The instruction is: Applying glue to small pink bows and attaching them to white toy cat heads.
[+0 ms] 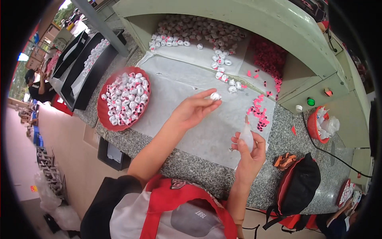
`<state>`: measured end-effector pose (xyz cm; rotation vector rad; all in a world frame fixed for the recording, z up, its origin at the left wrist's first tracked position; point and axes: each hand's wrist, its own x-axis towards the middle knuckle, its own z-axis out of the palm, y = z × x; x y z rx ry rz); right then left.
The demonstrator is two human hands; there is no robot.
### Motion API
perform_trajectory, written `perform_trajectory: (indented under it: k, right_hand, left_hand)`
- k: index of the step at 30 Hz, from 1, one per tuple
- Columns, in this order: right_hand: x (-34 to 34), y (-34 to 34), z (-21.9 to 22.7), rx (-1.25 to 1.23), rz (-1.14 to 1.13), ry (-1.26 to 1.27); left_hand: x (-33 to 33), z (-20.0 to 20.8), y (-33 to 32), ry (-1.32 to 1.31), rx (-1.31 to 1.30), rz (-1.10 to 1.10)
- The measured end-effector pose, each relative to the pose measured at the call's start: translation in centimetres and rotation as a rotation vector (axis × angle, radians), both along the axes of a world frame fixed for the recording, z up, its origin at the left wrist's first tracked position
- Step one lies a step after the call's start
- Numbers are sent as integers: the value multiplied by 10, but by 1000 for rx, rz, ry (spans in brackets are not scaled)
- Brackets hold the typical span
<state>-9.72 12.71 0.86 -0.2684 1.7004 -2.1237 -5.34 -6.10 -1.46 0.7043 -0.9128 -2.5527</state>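
Observation:
My left hand (195,109) is closed on a small round white piece (215,96), pinched between thumb and fingertips above the pale sheet (171,99). Lower and to the right, my right hand (251,153) wraps round a translucent white squeeze bottle (246,137), its narrow tip pointing away from me. Just beyond the bottle, loose small pink pieces with dark spots (258,112) lie scattered on the sheet. A red scalloped bowl (99,104) at the left is full of white round pieces with pink and dark marks (126,97). More white pieces (232,86) trail toward my hands.
A green-grey metal housing (234,12) arches over heaps of white pieces (199,30) and pink pieces (267,53). On the right are a red basket (311,126), a black pouch (304,181) and a cable (330,153). Black trays (81,99) stand at far left.

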Motion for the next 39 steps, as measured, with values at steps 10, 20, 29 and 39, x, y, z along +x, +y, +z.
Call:
perform_trajectory:
  k: [10, 20, 29, 39]
  right_hand:
    - [40, -3, 48, 122, -238, 690]
    - [27, 5, 47, 105, -115, 925]
    - [25, 4, 43, 130, -110, 888]
    - [23, 4, 53, 149, -19, 964]
  left_hand:
    - [44, 49, 47, 215, -653, 80]
    - [41, 51, 58, 155, -734, 113]
    - [40, 53, 58, 158, -724, 116]
    - [42, 52, 54, 141, -774, 146]
